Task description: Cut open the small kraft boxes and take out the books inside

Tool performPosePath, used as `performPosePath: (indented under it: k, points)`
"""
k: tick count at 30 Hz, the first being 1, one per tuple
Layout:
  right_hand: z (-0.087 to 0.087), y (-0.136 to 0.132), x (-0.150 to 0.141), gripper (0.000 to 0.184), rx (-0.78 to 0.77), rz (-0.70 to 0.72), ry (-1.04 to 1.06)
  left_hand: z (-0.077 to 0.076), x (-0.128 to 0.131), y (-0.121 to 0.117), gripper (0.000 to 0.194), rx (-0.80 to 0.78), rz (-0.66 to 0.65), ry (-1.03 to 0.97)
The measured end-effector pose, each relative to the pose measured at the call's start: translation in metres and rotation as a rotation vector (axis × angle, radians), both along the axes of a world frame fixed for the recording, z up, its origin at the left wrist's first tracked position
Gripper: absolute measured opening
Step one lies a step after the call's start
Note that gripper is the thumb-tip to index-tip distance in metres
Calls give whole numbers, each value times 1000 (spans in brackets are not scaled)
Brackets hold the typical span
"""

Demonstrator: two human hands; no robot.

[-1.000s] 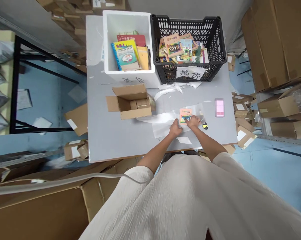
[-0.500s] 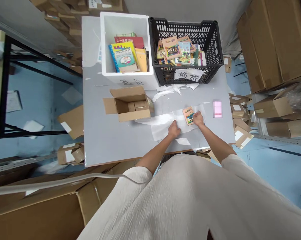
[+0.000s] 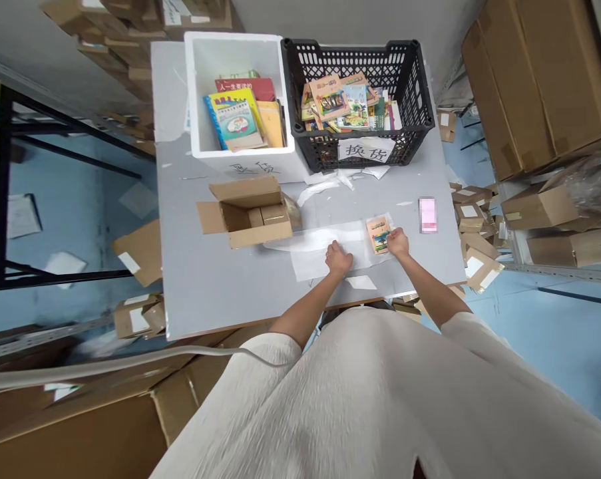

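A small colourful booklet [image 3: 379, 234] lies on a clear plastic bag [image 3: 325, 243] spread flat on the grey table [image 3: 215, 279]. My right hand [image 3: 397, 242] is closed with its fingers pinched on the booklet's right edge. My left hand [image 3: 338, 257] is curled into a loose fist and presses down on the plastic bag, a little left of the booklet.
An open cardboard box [image 3: 247, 211] holding smaller boxes sits left of the bag. Behind stand a white foam bin [image 3: 198, 100] and a black crate [image 3: 420, 93], both with books. A pink item [image 3: 428, 215] lies at the right. Cardboard boxes litter the floor around the table.
My right hand has slid the booklet to the right, away from my left hand, which stays on the bag. The camera view has shifted slightly.
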State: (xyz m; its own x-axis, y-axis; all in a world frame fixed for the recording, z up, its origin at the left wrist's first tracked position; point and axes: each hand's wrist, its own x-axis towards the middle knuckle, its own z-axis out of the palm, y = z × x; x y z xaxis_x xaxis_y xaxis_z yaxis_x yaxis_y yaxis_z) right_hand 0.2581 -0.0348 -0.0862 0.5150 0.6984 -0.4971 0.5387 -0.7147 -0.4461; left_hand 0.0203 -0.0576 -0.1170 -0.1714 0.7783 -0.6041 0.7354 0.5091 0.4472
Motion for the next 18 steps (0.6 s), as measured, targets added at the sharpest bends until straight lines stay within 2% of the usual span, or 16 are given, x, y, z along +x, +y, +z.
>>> performPosePath:
  k: [2,6,8,15,18]
  points:
    - [-4,-2,-14,10,-25,32,4,-2,5,2,77,15,-6,-66]
    - [-8,-5,-35,8,-56,102,35,-3,12,8,43,40,-30,-187]
    - [-10,-6,-41,9,-54,126,52,-2,14,11,34,48,-39,-206]
    - [-22,-14,-49,6,-97,191,131,6,16,22,19,39,-191,-6]
    - [-25,-15,-44,7,-74,169,122,10,12,24,25,14,-219,60]
